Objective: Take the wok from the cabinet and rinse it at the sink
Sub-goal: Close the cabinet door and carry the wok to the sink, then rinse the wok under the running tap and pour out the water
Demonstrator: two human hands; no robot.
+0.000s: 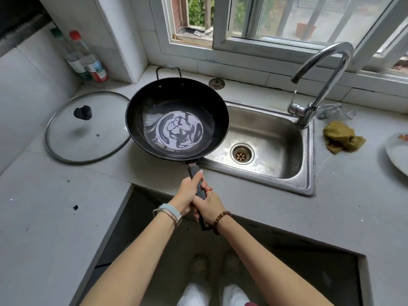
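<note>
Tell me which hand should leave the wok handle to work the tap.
Right, probably. The tap stands at the right rim of the sink, nearer the right hand; the left hand grips the handle closer to the wok, steadying it better.

Grey countertop (55,217), L-shaped, runs along left and across top of frame. Steel sink (309,173) set into it, centre right, chrome faucet (326,85) at its back right corner. Glass lid (92,138) lies flat, left of centre. Two bottles (92,60), red and green caps, stand side by side in upper-left corner. Round drain plug (216,83) behind sink. Crumpled clear plastic (335,111) just right of faucet; olive cloth (342,138) bunched just below it. White plate (397,153) at right edge, partly cut off. Small black chip (75,207) lower left.
</note>
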